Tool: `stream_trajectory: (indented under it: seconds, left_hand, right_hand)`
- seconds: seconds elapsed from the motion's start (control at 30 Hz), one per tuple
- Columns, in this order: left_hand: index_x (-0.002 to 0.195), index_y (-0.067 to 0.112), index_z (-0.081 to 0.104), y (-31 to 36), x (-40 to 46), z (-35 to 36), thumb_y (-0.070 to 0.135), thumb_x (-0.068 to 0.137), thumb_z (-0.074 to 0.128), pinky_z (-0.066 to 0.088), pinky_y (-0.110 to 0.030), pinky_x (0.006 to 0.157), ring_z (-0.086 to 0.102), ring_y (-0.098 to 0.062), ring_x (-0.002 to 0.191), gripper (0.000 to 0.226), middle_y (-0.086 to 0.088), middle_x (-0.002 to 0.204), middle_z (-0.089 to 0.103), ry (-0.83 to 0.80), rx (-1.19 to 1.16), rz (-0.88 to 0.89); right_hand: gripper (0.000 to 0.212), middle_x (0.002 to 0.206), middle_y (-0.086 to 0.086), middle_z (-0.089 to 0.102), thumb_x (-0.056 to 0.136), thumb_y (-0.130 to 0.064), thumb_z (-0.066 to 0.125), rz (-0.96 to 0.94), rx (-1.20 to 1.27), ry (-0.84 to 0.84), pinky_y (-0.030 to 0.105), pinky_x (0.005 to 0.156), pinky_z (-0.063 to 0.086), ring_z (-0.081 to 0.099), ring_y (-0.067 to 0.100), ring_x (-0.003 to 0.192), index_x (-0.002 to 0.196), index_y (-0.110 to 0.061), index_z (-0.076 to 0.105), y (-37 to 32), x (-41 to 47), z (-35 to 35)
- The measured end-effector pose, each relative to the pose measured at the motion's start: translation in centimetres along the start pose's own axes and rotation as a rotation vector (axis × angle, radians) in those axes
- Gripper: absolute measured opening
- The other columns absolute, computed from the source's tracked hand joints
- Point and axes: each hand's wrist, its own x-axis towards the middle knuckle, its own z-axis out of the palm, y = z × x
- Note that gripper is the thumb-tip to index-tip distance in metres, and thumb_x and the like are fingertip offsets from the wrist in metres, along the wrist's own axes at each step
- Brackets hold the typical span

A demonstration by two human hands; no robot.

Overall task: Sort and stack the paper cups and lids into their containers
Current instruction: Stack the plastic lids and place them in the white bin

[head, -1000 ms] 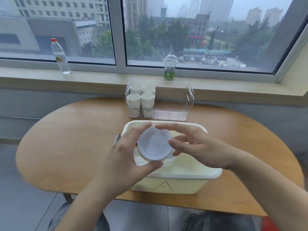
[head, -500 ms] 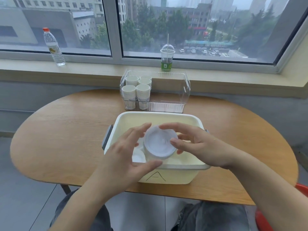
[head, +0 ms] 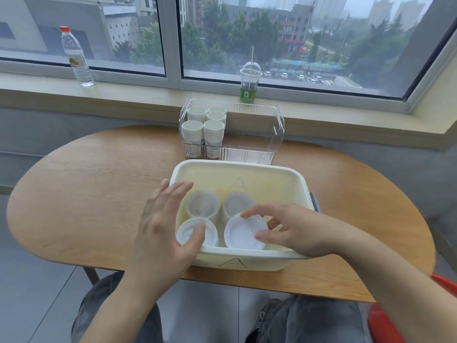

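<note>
A cream bin marked A (head: 247, 167) stands on the table in front of me with several stacks of white lids inside. My right hand (head: 294, 229) pinches a white lid (head: 243, 235) at its right rim, low over the near right stack. My left hand (head: 163, 224) hovers over the bin's left wall with fingers spread and straight, its thumb over the near left lid stack (head: 190, 231); it holds nothing. Behind the bin a clear box (head: 257, 134) holds several stacks of white paper cups (head: 204, 129) in its left part.
The bin sits on an oval wooden table (head: 99, 194). A water bottle (head: 75, 58) and a domed drink cup with a straw (head: 249, 81) stand on the window sill beyond. My knees and a red chair edge (head: 385, 323) show below the table.
The lid that both hands held above the bin has gone down into the bin's near right corner. My left hand has let go of it and drawn to the left.
</note>
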Motion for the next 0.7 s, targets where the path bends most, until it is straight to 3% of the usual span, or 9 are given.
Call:
stream_trajectory:
  seconds: [0.13, 0.27, 0.43, 0.63, 0.7]
  left_hand:
    - [0.151, 0.028, 0.050, 0.4, -1.1, -0.1, 0.047, 0.085, 0.058, 0.030, -0.044, 0.119, 0.028, -0.012, 0.157, 0.069, 0.034, 0.147, 0.036, 0.036, 0.008, 0.001]
    - [0.150, 0.027, 0.051, 0.5, -1.9, 0.1, 0.045, 0.084, 0.060, 0.032, -0.053, 0.122, 0.027, -0.013, 0.157, 0.069, 0.032, 0.147, 0.039, 0.050, 0.011, 0.015]
    - [0.151, 0.022, 0.051, 0.7, -2.7, 0.2, 0.044, 0.086, 0.061, 0.031, -0.045, 0.121, 0.024, -0.010, 0.158, 0.068, 0.022, 0.150, 0.046, 0.052, -0.021, 0.030]
    - [0.150, 0.021, 0.052, 0.6, -3.1, 0.2, 0.042, 0.086, 0.063, 0.032, -0.045, 0.121, 0.025, -0.012, 0.158, 0.069, 0.017, 0.151, 0.050, 0.063, -0.025, 0.048]
    - [0.150, 0.020, 0.052, 0.6, -3.1, 0.2, 0.042, 0.087, 0.063, 0.032, -0.047, 0.122, 0.026, -0.013, 0.158, 0.068, 0.014, 0.151, 0.051, 0.062, -0.023, 0.052]
  right_hand:
    - [0.040, 0.140, -0.014, 0.056, 0.103, -0.044, 0.061, 0.029, -0.035, -0.033, 0.033, 0.103, 0.051, 0.063, 0.004, 0.111, 0.140, -0.055, 0.050, -0.4, -0.2, 0.5]
    - [0.044, 0.142, -0.012, 0.056, 0.104, -0.040, 0.059, 0.051, -0.123, -0.045, 0.026, 0.093, 0.045, 0.061, 0.008, 0.107, 0.145, -0.050, 0.046, -0.6, -0.1, 1.1]
    - [0.046, 0.105, -0.022, 0.057, 0.103, -0.036, 0.062, 0.074, -0.194, -0.052, 0.028, 0.086, 0.042, 0.056, 0.006, 0.089, 0.145, -0.047, 0.046, -0.3, 0.5, 2.4]
    - [0.059, 0.114, -0.014, 0.051, 0.097, -0.030, 0.071, 0.064, -0.230, -0.067, 0.024, 0.085, 0.039, 0.051, 0.010, 0.094, 0.149, -0.041, 0.045, 0.2, 1.5, 3.5]
    - [0.061, 0.108, -0.018, 0.048, 0.098, -0.031, 0.070, 0.067, -0.240, -0.075, 0.024, 0.086, 0.037, 0.045, 0.010, 0.096, 0.152, -0.038, 0.044, 0.3, 1.8, 3.8]
